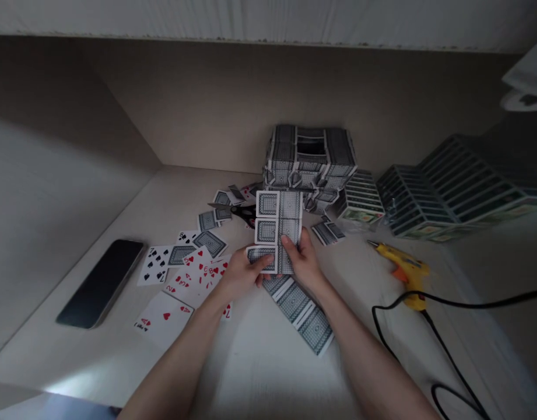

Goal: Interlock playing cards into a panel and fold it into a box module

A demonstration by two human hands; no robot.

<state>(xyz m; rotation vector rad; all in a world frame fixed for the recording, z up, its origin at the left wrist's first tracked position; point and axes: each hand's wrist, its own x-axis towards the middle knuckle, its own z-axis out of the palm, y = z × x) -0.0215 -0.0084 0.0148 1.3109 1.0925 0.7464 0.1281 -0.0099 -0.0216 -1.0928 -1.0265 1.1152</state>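
Both hands hold a panel of joined playing cards (290,210), backs facing up, in the middle of the head view. My left hand (241,274) pinches a card at the panel's lower left corner, its thumb on top. At the right edge my right hand (304,259) grips the panel, thumb across the patterned backs. A second strip of joined cards (298,306) lies on the table below, partly under the panel and my right forearm. Open black-handled scissors (239,211) lie just left of the panel, their handles partly hidden behind it.
A box built of cards (309,154) stands at the back. Other card structures (447,186) line the right. A yellow glue gun (402,268) with a black cable lies right. Loose cards (198,271) and a phone (102,283) lie left. A shelf edge (268,44) overhangs.
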